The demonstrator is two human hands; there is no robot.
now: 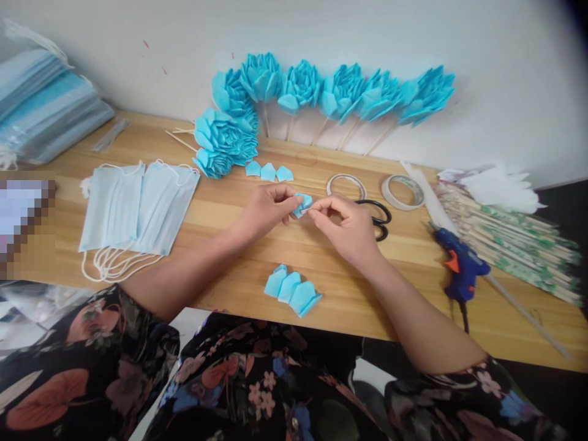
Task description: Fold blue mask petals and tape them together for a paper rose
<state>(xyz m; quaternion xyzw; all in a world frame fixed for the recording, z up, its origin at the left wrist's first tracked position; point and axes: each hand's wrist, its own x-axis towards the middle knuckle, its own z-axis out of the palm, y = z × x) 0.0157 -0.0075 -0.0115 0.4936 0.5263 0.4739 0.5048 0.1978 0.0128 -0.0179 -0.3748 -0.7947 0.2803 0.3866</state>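
Note:
Both my hands meet over the middle of the wooden table (321,263). My left hand (266,208) and my right hand (346,226) each pinch a small folded blue petal piece (302,203) between fingertips. Three folded blue petals (292,289) lie near the front edge, below my hands. Three more small petals (269,172) sit behind my left hand. Black scissors (380,218) lie just right of my right hand, partly hidden by it.
Blue face masks (138,208) lie at the left, a bagged stack of masks (43,104) at the back left. Finished blue flowers (321,92) lean on the wall. Two tape rolls (403,191), a blue glue gun (462,264) and wrapped sticks (509,236) lie at the right.

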